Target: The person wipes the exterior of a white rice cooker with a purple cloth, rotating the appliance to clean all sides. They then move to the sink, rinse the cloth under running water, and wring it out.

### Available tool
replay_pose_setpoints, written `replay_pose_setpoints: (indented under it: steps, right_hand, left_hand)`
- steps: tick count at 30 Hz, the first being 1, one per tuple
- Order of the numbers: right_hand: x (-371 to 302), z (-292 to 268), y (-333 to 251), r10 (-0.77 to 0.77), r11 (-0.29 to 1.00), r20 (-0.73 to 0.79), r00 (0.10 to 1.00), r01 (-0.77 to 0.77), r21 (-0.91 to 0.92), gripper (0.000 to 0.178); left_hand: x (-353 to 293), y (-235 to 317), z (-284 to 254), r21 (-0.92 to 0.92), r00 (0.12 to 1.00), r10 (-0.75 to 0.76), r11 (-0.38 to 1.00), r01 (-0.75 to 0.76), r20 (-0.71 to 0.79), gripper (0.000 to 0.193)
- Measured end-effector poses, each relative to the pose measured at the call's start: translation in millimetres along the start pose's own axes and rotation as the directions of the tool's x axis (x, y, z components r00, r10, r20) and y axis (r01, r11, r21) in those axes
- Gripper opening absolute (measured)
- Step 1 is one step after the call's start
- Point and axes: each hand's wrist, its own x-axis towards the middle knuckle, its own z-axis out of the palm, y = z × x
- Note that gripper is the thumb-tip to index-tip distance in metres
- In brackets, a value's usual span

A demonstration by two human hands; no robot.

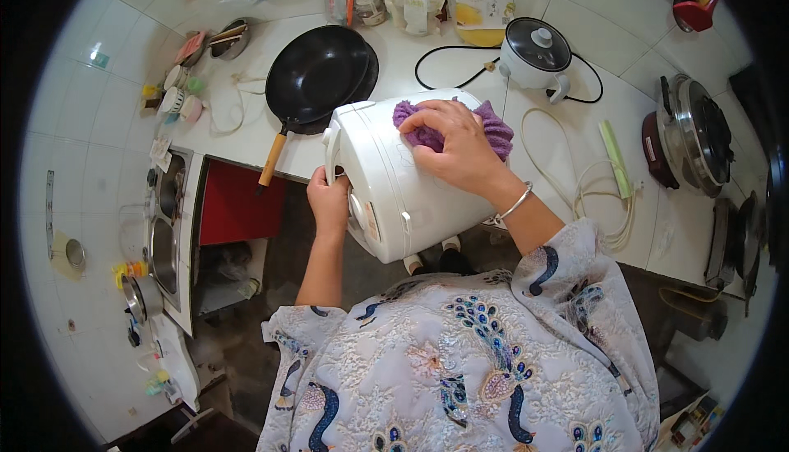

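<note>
A white rice cooker (407, 181) is held tilted on its side at the counter's front edge. My left hand (330, 203) is closed on its handle at the left end; part of the fingers is hidden behind the handle. A bunched purple cloth (496, 130) lies under my right hand (456, 144), whose fingers are bent around it and press it against the cooker's upper side. The cooker's underside is out of sight.
A black frying pan (319, 74) with a wooden handle stands left on the white counter (394, 57). Behind are food packets (417, 8) and a small lidded electric pot (536, 53). A power strip (615, 156) with coiled cable lies right. A metal sink (163, 255) is far left.
</note>
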Motion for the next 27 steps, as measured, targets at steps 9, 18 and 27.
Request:
replay_pose_setpoints:
  steps: [9, 18, 27]
  right_hand:
    - [-1, -3, -4, 0.016, 0.999, 0.04, 0.999, -0.018, 0.046, 0.029]
    - [0, -5, -8, -0.012, 1.0, 0.076, 0.997, 0.01, 0.026, 0.032]
    - [-2, 16, -16, -0.083, 0.989, -0.021, 0.996, 0.085, 0.121, 0.037]
  left_hand:
    - [-4, -3, -1, 0.029, 0.999, -0.023, 0.999, 0.023, -0.023, 0.017]
    - [-5, -5, -1, -0.006, 0.999, -0.004, 1.0, 0.004, -0.042, 0.018]
    - [1, -10, -2, -0.002, 0.999, -0.019, 1.0, 0.019, -0.029, 0.016]
